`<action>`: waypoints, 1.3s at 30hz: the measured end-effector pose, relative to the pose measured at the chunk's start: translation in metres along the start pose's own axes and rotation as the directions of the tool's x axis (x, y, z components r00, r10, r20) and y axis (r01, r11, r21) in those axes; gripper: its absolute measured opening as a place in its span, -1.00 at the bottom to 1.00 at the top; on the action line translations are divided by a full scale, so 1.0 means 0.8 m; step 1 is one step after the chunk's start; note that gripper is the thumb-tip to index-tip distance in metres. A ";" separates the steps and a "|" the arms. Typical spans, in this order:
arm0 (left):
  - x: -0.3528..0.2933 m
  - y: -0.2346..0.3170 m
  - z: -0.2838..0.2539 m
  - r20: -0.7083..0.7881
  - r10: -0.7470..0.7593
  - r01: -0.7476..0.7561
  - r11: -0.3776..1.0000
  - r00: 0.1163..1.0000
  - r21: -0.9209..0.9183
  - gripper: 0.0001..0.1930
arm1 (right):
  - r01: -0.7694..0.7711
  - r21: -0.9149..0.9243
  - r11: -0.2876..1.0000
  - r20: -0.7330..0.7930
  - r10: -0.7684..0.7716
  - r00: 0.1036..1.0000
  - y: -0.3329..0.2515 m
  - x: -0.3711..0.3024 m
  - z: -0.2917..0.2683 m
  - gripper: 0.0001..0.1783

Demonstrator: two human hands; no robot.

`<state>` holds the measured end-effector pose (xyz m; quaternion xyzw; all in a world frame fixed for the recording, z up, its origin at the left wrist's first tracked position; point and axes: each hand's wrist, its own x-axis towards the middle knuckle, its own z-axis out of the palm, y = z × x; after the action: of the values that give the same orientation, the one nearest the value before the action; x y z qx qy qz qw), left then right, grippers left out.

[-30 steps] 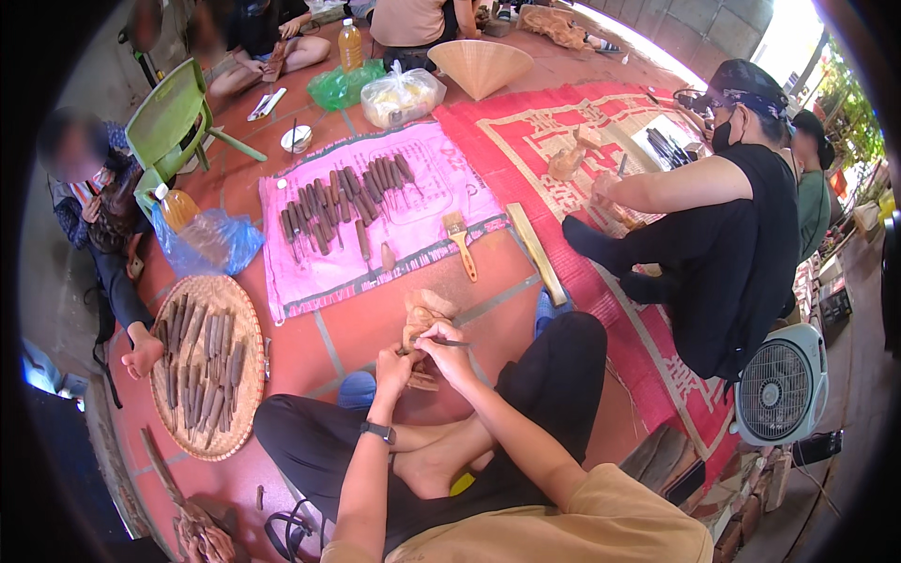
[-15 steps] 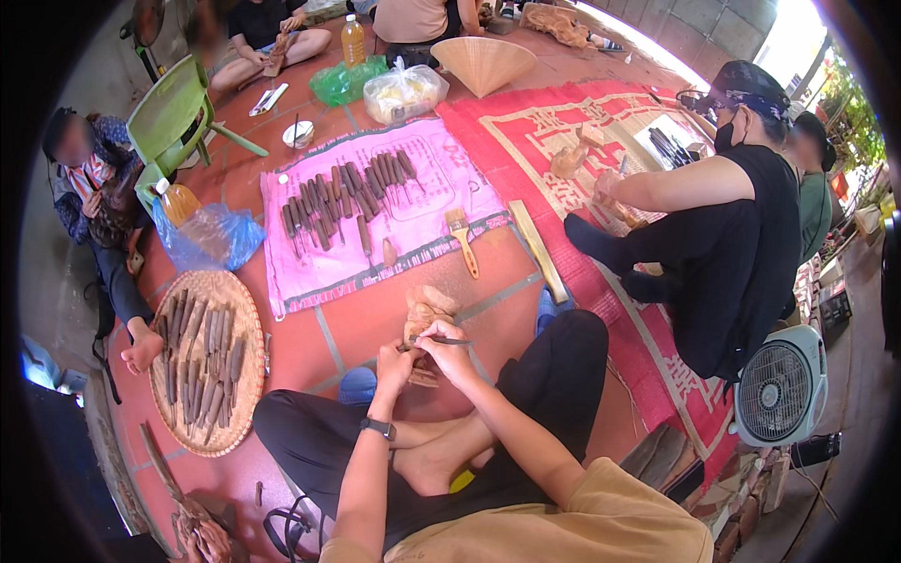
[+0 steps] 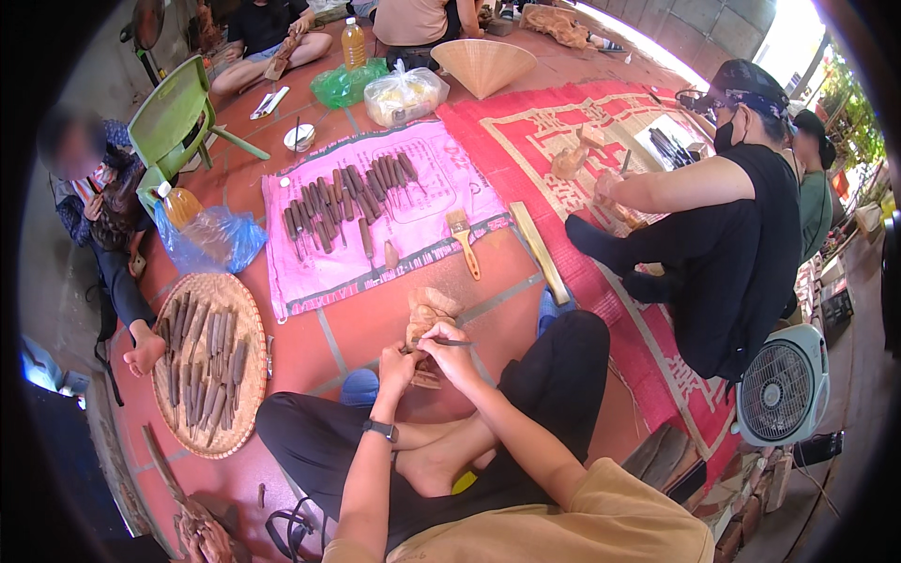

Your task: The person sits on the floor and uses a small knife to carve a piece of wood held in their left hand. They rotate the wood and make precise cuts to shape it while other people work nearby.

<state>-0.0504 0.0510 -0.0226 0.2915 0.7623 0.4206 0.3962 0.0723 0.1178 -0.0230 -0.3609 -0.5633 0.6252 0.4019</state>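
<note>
1. Right in front of the crossed legs, the carved wooden piece (image 3: 432, 305) sits on the tiled floor (image 3: 361, 324), its long axis running roughly away from the body.
2. And look at the hands: both are at its near part, with the far end reaching out beyond the fingers, clear of either one!
3. Left hand (image 3: 395, 366) comes in along the near left side, fingers curled in; whether they grip wood or steady the tool's tip, I cannot tell.
4. Right hand (image 3: 446, 352) crosses in from the right, over the piece, pinched narrow around a slim dark tool (image 3: 456, 342).
5. Here's the key line: that tool lies crosswise, its back end pointing right, close to square with the wood's long axis.
6. Neither hand is clearly nearer; they all but meet over the piece.
7. Beyond the far end, well apart from the hands, lies a flat brush (image 3: 465, 244), beside the pink sheet (image 3: 450, 178).
</note>
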 end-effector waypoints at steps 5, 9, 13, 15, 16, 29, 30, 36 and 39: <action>-0.001 0.009 0.005 0.030 0.010 -0.009 0.999 0.999 -0.039 -0.82 | -0.041 -0.022 0.999 -0.047 0.040 0.998 0.019 0.007 -0.013 -0.92; 0.003 -0.004 0.002 0.047 -0.027 0.031 0.994 0.999 -0.105 -0.75 | -0.020 0.084 0.996 0.004 0.020 1.000 -0.005 0.002 -0.003 -0.94; 0.000 0.002 0.001 0.069 -0.040 0.048 0.991 0.997 -0.123 -0.71 | -0.058 0.033 0.998 0.003 0.058 0.998 -0.007 0.003 -0.008 -0.95; -0.003 0.008 0.001 0.054 -0.032 0.037 0.995 0.998 -0.094 -0.71 | -0.059 0.022 0.998 -0.018 0.060 0.998 -0.002 0.003 -0.010 -0.94; -0.006 0.012 0.000 0.044 -0.028 0.032 0.996 0.999 -0.080 -0.71 | -0.058 0.030 0.998 -0.026 0.058 0.998 0.000 0.003 -0.008 -0.93; 0.000 0.006 0.000 0.061 -0.033 0.038 0.996 0.998 -0.078 -0.76 | -0.051 0.113 0.992 -0.083 0.060 0.995 0.006 0.002 -0.005 -0.89; 0.000 0.005 0.001 0.064 -0.036 0.043 0.994 0.997 -0.100 -0.77 | -0.053 0.128 0.990 -0.095 0.065 0.993 0.007 0.004 -0.006 -0.89; 0.000 0.002 0.003 0.038 -0.030 0.035 0.993 0.999 -0.115 -0.70 | -0.069 0.091 0.993 -0.058 0.074 0.996 -0.001 0.004 -0.006 -0.91; -0.001 -0.003 0.001 0.023 -0.030 0.032 0.995 0.999 -0.096 -0.71 | -0.053 0.091 0.994 -0.065 0.059 0.996 -0.004 0.003 -0.003 -0.91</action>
<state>-0.0499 0.0497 -0.0250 0.2645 0.7414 0.4475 0.4245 0.0735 0.1206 -0.0199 -0.3794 -0.5104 0.6482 0.4188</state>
